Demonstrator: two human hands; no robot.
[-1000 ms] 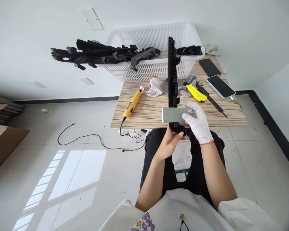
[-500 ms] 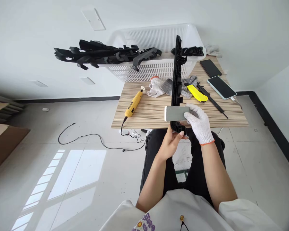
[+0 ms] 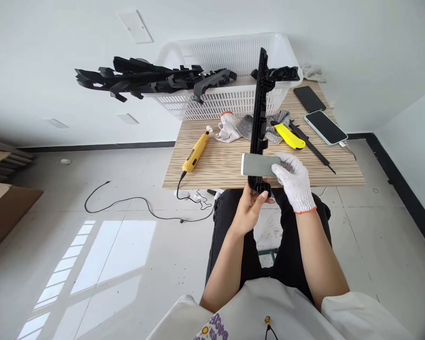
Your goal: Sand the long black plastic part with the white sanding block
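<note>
My bare left hand (image 3: 250,210) grips the near, curved end of a long black plastic trim piece (image 3: 259,113), which points away from me over the table. In a white knit glove with an orange cuff, my right hand (image 3: 293,182) pinches the right end of a grey rectangular block (image 3: 261,165) with a white end, like a sanding block. The block lies crosswise over the trim piece near its lower end and hides that stretch; whether they touch I cannot tell.
On the striped table (image 3: 219,165) lie a yellow rotary tool (image 3: 195,152), gloves (image 3: 228,127), a yellow utility knife (image 3: 288,136), a black caliper (image 3: 313,148) and two phones (image 3: 326,127). Behind stands a white basket (image 3: 216,101) with black plastic parts (image 3: 152,80) across it.
The trim piece's near end and the grey block have shifted very slightly up and left in the view. Both hands keep their grips.
</note>
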